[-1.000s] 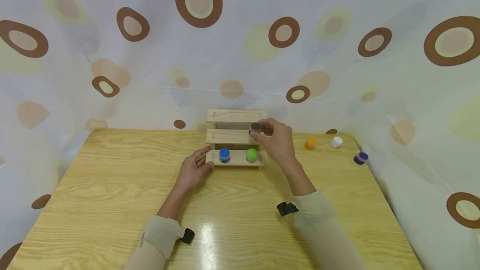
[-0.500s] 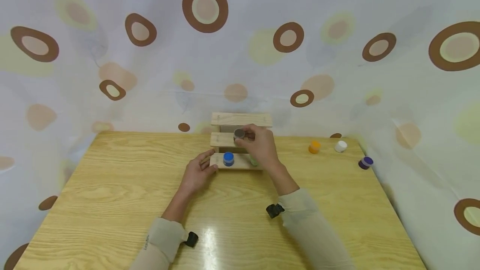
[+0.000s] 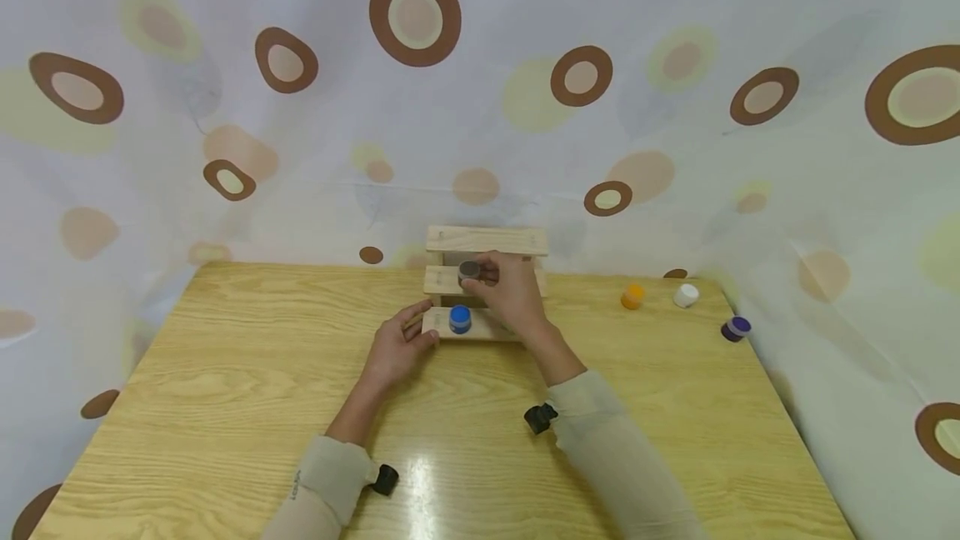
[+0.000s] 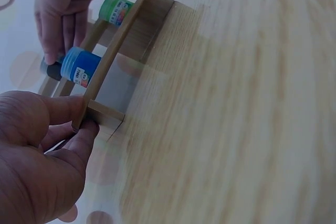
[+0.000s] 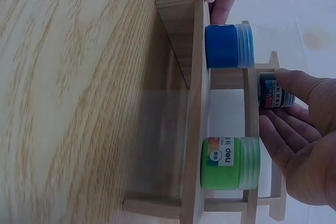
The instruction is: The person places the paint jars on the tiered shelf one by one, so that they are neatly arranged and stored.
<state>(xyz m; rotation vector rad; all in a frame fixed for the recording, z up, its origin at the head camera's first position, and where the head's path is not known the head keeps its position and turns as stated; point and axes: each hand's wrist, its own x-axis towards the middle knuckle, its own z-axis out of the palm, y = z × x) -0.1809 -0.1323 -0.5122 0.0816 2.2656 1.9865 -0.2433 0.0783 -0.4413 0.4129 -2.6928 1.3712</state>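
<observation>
Right-hand fingers pinch 1 dark jar at the rack.

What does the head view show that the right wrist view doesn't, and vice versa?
Only the head view shows the orange jar, white jar and purple jar.

Only the right wrist view shows printed labels on the green jar, mostly hidden in the head view, and the dark jar.

Both show the wooden rack, the blue jar on its lowest shelf, the right hand holding the dark jar and the left hand at the rack's end.
</observation>
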